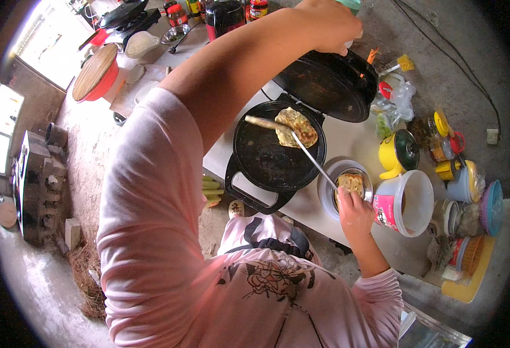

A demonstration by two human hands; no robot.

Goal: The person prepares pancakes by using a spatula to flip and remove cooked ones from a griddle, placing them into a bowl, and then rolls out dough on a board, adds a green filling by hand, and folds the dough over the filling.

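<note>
My right hand [354, 209] grips the metal shaft of a long-handled turner [313, 158], which slants over an electric griddle pan [274, 167]. At the shaft's far end is a long tan piece [264, 123], seen edge-on; I cannot tell whether it is the blade or food. A browned pancake with green flecks [296, 126] lies in the far part of the pan. More browned pancake [350, 182] sits in a metal bowl [368, 185] beside my right hand. Above the raised black lid [329, 89], my left hand [335, 28] is closed around a pale green object [351, 4], mostly hidden.
A clear plastic tub [415, 202] and a yellow pot with a dark lid [392, 150] stand to the right. Several jars crowd the table's right side. A red basin with a wooden cover [96, 74] is at left. Cables [459, 56] run along the floor or wall.
</note>
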